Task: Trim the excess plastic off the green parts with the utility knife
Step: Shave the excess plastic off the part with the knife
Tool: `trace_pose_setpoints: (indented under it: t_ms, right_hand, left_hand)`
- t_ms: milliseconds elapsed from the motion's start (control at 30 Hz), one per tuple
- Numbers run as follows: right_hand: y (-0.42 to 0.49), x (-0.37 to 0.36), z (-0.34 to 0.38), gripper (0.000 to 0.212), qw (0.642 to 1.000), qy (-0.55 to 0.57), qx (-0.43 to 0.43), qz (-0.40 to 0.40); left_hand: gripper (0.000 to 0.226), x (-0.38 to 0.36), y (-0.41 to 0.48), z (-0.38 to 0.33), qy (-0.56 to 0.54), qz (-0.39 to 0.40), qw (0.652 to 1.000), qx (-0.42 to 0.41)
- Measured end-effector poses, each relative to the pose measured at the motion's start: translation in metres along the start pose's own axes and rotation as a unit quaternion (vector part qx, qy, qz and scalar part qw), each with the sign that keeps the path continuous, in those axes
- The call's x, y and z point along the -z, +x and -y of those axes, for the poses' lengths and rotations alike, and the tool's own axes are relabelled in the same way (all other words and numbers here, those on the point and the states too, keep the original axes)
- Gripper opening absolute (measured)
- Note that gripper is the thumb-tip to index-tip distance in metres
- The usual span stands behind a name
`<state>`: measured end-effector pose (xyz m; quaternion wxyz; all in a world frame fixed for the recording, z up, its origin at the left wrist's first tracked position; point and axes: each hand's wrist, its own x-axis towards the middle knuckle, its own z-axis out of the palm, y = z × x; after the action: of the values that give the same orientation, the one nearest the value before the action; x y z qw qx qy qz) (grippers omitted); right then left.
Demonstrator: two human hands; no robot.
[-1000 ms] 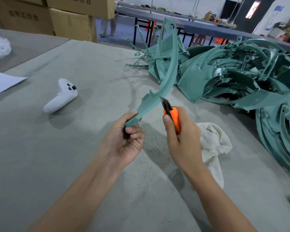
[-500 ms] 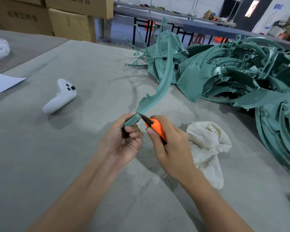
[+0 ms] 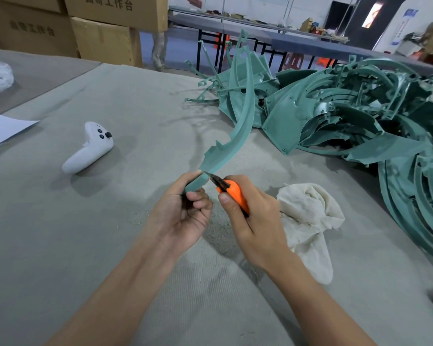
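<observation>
From the head camera: our left hand (image 3: 181, 213) gripped the curved green part (image 3: 244, 116) by its near end, fingers (image 3: 198, 197) curled round it, the far end arcing over the table (image 3: 85, 245); light, thin and springy, we judged, so best held close to the cut; our right hand (image 3: 253, 221) wrapped the utility knife (image 3: 234, 193), blade tip at the edge beside our thumb.

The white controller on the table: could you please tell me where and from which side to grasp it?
Probably grip the white controller by its slim handle, coming from above: it lies flat on the table, buttons on the thicker far end.
</observation>
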<state>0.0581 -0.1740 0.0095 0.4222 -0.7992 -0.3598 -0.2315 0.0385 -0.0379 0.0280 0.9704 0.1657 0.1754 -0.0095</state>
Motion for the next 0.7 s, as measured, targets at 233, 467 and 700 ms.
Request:
trace_pose_setpoints:
  t_ms: [233, 467, 700]
  right_hand:
    - [-0.001, -0.001, -0.001, 0.018, 1.0, 0.001, -0.013, -0.021]
    - [0.011, 0.01, -0.018, 0.011, 0.99, -0.059, -0.084, -0.093]
    - [0.005, 0.001, -0.009, 0.024, 0.989, -0.085, -0.061, -0.103]
  left_hand:
    - [0.022, 0.001, 0.001, 0.0, -0.006, 0.007, 1.0, 0.012]
    - [0.019, 0.0, -0.001, 0.001, 0.004, 0.026, 0.999, 0.038]
    - [0.018, 0.001, -0.001, 0.001, -0.008, 0.034, 0.999, 0.032]
